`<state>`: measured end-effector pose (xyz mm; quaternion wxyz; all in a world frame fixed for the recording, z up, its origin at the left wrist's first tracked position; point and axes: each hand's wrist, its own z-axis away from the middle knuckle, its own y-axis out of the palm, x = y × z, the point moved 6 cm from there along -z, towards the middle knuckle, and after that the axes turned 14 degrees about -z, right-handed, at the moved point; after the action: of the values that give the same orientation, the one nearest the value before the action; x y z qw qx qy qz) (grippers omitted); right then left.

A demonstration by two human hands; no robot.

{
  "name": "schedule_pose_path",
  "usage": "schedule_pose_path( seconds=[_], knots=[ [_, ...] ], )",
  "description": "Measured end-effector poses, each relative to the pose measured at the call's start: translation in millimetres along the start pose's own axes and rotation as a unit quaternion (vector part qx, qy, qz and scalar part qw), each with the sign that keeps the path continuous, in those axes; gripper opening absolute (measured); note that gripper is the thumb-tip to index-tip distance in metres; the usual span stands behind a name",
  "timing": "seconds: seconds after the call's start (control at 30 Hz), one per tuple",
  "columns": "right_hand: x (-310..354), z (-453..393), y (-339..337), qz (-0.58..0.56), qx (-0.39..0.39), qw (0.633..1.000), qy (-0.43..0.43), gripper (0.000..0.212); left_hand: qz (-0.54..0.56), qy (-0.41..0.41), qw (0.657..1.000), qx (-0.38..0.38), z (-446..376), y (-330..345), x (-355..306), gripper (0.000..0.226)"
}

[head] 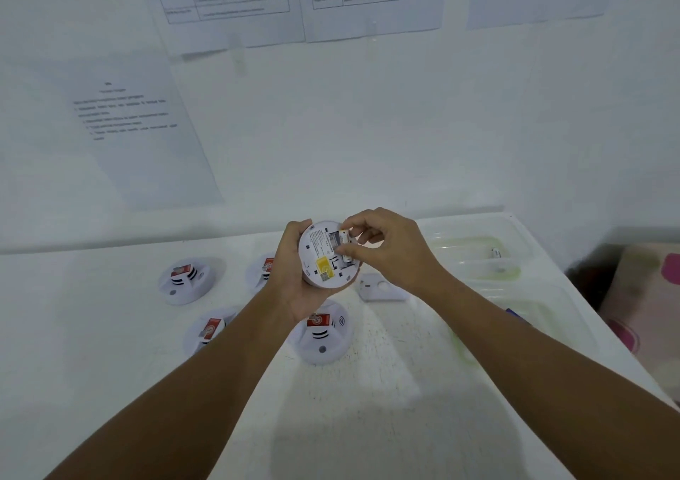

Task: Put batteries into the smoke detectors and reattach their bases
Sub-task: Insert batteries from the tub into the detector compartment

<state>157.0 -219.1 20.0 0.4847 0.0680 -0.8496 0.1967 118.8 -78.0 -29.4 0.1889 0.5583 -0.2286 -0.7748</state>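
A: Far left on the tabletop (110,332), what do you have?

B: Three smoke detectors lying face up, each with a red label: one at the back (186,279), one nearer you (206,334), half hidden by your left forearm, and a third (270,268) peeking out behind your left hand.

A: And your left hand (290,277)?

B: Its grip is curled round the rim of the smoke detector (328,255) you hold up above the tabletop, back side toward you, yellow sticker low on it, battery bay open.

A: Below it?

B: Another red-labelled detector (323,332) rests on the tabletop.

A: Your right hand (386,247)?

B: Thumb and fingers pinch a battery (345,246) that sits at the bay, its plus mark uppermost.

A: Further right?

B: A loose white base (382,288) lies flat just beside the held unit. Beyond it, clear plastic trays (478,258) hold one more battery (496,253).
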Motion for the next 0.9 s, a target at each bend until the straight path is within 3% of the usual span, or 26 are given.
schedule_pose_path(
  seconds=[0.17,0.43,0.9],
  knots=[
    [-2.7,4.3,15.2,0.015,0.035,0.999,0.007,0.048,-0.019,0.013,1.0,0.005,4.1,-12.9,-13.5,0.041],
    [1.2,5.4,33.1,0.062,0.069,0.995,-0.03,0.042,-0.039,0.01,0.999,0.007,9.7,-23.9,-19.5,0.034],
    [-4.5,5.7,41.3,0.044,0.076,0.996,-0.032,0.039,-0.045,0.003,0.999,0.008,14.7,-25.5,-18.7,0.025]
  ],
)
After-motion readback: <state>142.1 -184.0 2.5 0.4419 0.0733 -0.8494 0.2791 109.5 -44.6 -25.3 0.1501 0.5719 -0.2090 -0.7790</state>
